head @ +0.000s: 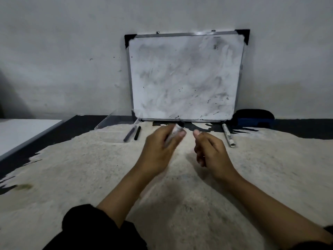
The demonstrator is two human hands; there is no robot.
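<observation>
A smudged whiteboard with a metal frame leans against the wall at the back of the worn table. My left hand is raised in front of its lower edge and grips a blurred white marker. My right hand hovers beside it, fingers curled and thumb up; I see nothing in it. A second white marker lies on the table to the right of my right hand.
A clear plastic tray sits left of the board with two dark pens at its right side. A dark blue eraser lies at the board's right corner. A white surface adjoins at far left.
</observation>
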